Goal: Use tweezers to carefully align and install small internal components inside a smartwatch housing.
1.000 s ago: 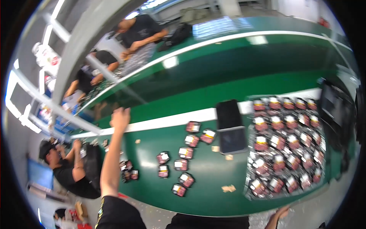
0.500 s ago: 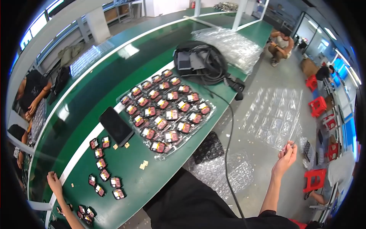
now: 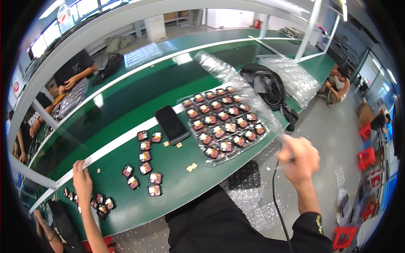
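My right hand (image 3: 298, 159), smeared by motion, is closed on one end of a clear plastic tray sheet (image 3: 228, 74). The sheet slants up and left from my fingers, along the right side of a clear tray (image 3: 213, 162) filled with rows of small black packs with red-and-white labels (image 3: 230, 127). My left hand (image 3: 81, 179) is open, its fingers at the white rail (image 3: 110, 146) of the green table. Beside that forearm lies a small heap of the same packs (image 3: 102, 205); more loose packs (image 3: 145, 156) stand in a line to its right.
A black phone (image 3: 172, 125) lies left of the tray, near small beige pieces (image 3: 192, 167). Behind are a black bag with a cable (image 3: 263, 82) and stacked clear sheets (image 3: 291, 76). Trays (image 3: 244, 175) lie on the floor. Other people work across the table; one person (image 3: 337, 86) crouches at right.
My right hand has moved left toward the table, bringing the clear sheet from over the floor to the filled tray's right side. The view has turned; my left hand stays by the rail.
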Tool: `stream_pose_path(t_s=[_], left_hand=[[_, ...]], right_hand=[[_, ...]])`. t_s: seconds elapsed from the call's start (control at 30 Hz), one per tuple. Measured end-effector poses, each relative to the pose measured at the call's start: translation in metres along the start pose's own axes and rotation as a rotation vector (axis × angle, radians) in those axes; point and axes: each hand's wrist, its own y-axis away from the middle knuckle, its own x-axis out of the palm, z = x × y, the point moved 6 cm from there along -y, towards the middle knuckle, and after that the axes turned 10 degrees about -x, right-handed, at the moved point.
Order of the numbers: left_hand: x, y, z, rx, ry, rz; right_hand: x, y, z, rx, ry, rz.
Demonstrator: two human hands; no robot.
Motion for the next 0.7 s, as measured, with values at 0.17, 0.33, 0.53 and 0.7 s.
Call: stream_pose_path(t_s=[0.17,0.33,0.53,0.7], left_hand=[[-0.022,0.054,-0.151,0.161,0.340,0.179],[-0.005,0.106,-0.226,0.170,0.229,0.344],[0.036,0.083,-0.229,0.150,0.138,0.393],[0.062,0.042,-0.247,0.260,0.100,0.432]], right_hand=[[0.117,-0.004,0.023,0.014,-0.309,0.367],[0.167,0.010,0.050,0.229,-0.549,0.666],[0.151,0.007,0.030,0.401,-0.661,0.479],[0.126,0.016,0.007,0.539,-0.656,0.401]])
